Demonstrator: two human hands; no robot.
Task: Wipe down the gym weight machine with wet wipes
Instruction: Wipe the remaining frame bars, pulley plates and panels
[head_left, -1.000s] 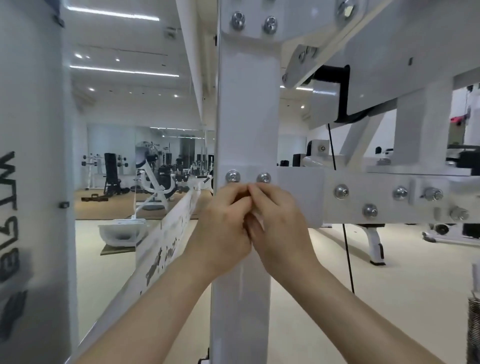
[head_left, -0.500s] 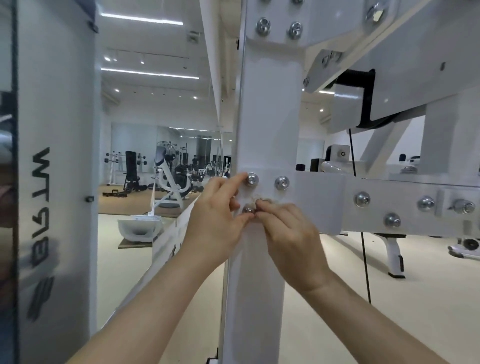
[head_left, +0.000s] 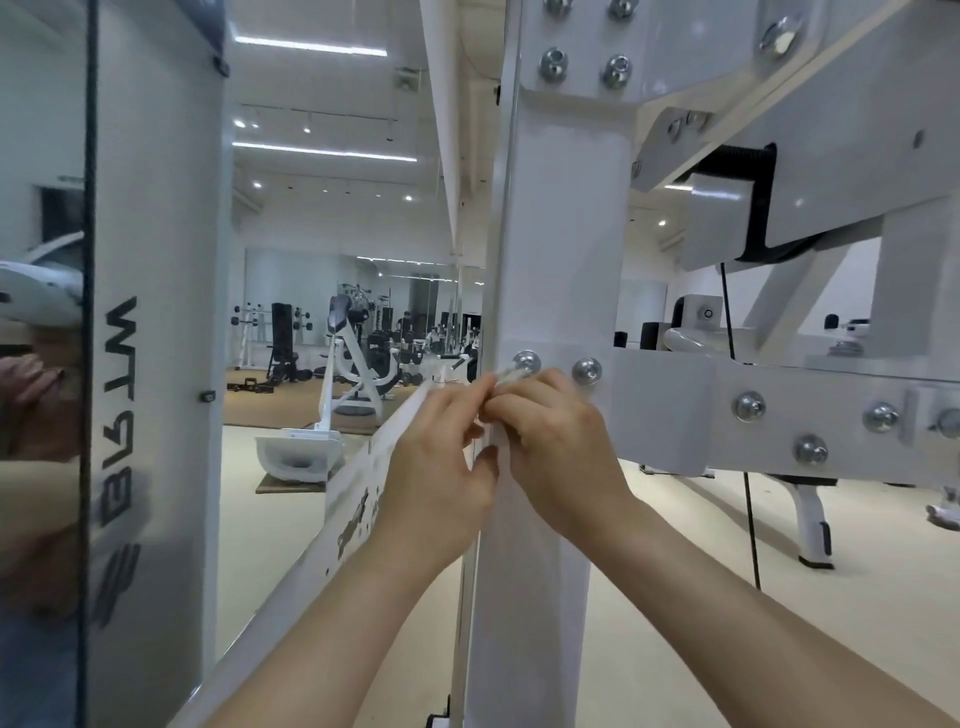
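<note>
The head view shows two hands meeting against one white upright post (head_left: 563, 234) of the weight machine (head_left: 852, 124). The left hand (head_left: 441, 462) and the right hand (head_left: 558, 447) touch each other, fingers curled and pressed together. Their tips pinch one small pale wet wipe (head_left: 506, 373), which is blurred. The wipe's tip sits on the left of two bolts (head_left: 587, 370) at the joint where the post meets the crossbar (head_left: 665, 415). Four more bolt heads show along the crossbar to the right, the last cut by the frame edge, and two pairs sit on the plate above. One thin black cable (head_left: 751, 530) hangs behind the crossbar. At the far left, one glossy grey panel (head_left: 156, 208) with dark lettering blocks that side, with a faint reflection of hands on the surface beside it. Between the panel and the post, other gym machines (head_left: 353, 358) stand well apart in the background, and both forearms cover the lower post.
</note>
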